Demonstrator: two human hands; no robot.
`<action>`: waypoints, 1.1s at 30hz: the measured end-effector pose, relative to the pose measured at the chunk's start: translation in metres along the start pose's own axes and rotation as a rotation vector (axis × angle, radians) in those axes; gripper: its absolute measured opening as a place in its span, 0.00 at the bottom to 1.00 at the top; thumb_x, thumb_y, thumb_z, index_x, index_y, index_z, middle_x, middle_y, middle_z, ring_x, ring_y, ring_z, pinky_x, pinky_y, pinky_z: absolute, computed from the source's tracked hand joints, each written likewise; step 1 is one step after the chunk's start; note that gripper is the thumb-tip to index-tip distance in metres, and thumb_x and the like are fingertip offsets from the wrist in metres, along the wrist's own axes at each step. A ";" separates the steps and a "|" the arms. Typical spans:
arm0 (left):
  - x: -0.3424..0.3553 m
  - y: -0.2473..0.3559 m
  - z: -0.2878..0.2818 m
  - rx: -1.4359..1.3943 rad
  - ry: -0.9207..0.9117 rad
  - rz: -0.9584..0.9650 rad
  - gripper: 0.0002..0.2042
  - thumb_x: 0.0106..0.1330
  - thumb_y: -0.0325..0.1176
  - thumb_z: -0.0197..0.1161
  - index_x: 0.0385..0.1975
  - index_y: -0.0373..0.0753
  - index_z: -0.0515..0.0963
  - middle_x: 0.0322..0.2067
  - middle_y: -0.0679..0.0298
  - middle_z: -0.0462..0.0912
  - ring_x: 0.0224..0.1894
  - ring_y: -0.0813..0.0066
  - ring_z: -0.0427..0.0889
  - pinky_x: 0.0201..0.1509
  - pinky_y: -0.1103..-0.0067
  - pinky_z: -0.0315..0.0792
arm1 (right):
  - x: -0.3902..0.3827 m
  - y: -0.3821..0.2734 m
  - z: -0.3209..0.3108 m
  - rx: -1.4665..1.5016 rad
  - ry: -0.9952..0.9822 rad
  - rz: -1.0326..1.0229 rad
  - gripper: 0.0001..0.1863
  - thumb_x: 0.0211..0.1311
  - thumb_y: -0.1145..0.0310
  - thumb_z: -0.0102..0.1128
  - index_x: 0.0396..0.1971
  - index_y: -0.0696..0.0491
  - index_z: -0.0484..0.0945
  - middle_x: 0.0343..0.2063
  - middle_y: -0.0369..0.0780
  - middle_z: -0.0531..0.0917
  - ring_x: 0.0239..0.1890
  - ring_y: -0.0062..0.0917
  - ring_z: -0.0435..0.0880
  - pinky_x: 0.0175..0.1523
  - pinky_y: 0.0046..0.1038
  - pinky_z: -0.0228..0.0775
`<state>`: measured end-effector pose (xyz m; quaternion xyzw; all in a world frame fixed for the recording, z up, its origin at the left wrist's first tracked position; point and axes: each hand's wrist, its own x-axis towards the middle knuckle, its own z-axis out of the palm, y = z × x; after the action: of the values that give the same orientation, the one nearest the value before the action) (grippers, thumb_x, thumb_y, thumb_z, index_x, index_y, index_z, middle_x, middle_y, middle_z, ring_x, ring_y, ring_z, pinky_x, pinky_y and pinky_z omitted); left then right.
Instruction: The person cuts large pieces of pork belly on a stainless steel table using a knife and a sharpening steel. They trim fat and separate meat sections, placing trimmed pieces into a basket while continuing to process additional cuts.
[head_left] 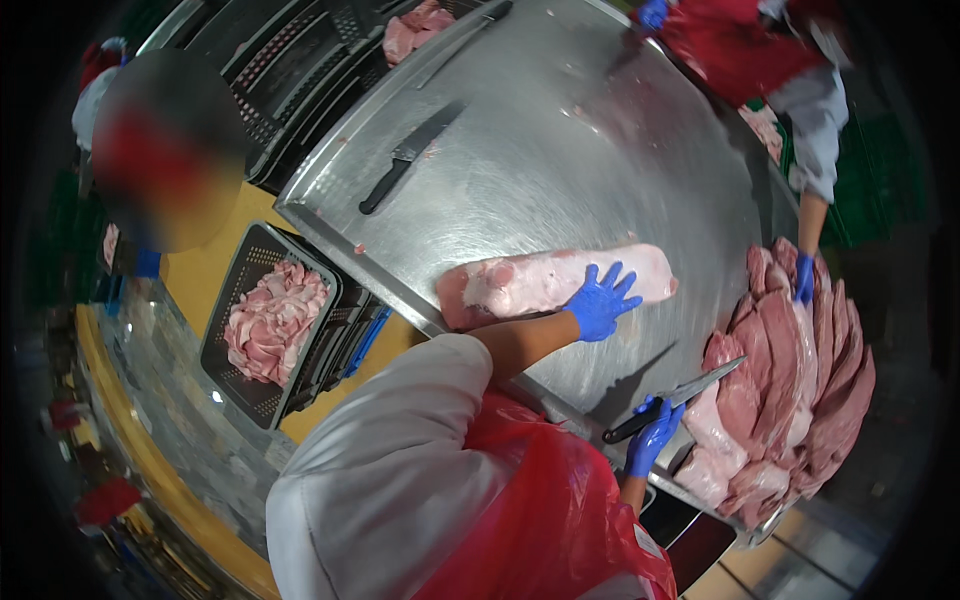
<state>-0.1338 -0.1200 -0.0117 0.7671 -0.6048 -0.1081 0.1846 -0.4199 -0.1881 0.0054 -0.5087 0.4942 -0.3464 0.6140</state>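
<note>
Sleeve (375,440) cut off, meat (530,281) partly under left hand (599,304)

Under the spread left hand (600,302) lies a long, thick slab of meat (535,281) — pale pink along its top, darker red at its far left end — stretched roughly crosswise, its greater length to the left of that hand and a shorter end to the right. The knife (705,382), black-handled with a pointed blade, sits in the grasp of the right hand (655,438), its butt jutting out leftward, its blade slanting forward to the hand's right.
</note>
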 end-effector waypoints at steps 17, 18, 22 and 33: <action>-0.318 -0.196 -0.163 -0.217 0.676 -0.862 0.23 0.59 0.33 0.63 0.56 0.38 0.73 0.44 0.50 0.84 0.44 0.48 0.83 0.50 0.64 0.76 | -0.153 0.056 0.553 0.049 -1.240 0.352 0.08 0.68 0.65 0.61 0.32 0.51 0.75 0.26 0.30 0.75 0.30 0.13 0.72 0.35 0.21 0.66; -0.317 -0.222 -0.156 -0.167 0.683 -0.862 0.23 0.58 0.32 0.63 0.56 0.37 0.74 0.44 0.49 0.83 0.43 0.47 0.83 0.49 0.63 0.77 | -0.148 0.073 0.567 0.081 -1.207 0.141 0.07 0.70 0.65 0.59 0.33 0.52 0.74 0.25 0.31 0.75 0.28 0.13 0.72 0.33 0.21 0.65; -0.351 -0.309 -0.143 0.094 0.723 -0.868 0.22 0.54 0.33 0.59 0.51 0.35 0.76 0.40 0.47 0.83 0.40 0.46 0.83 0.47 0.59 0.76 | -0.141 0.068 0.587 -0.364 -0.848 -0.171 0.18 0.71 0.65 0.55 0.50 0.64 0.70 0.35 0.41 0.78 0.35 0.23 0.77 0.40 0.28 0.72; -0.320 -0.356 -0.180 0.199 0.426 -1.068 0.14 0.52 0.34 0.63 0.38 0.36 0.75 0.35 0.50 0.75 0.39 0.49 0.78 0.41 0.59 0.73 | -0.105 0.043 0.620 -1.018 -0.722 -0.114 0.34 0.45 0.63 0.71 0.48 0.65 0.64 0.41 0.56 0.80 0.44 0.49 0.83 0.52 0.41 0.75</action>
<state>0.1745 0.2885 -0.0139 0.9843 -0.0909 0.0277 0.1491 0.1427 0.0943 -0.0131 -0.8481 0.3306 0.0940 0.4034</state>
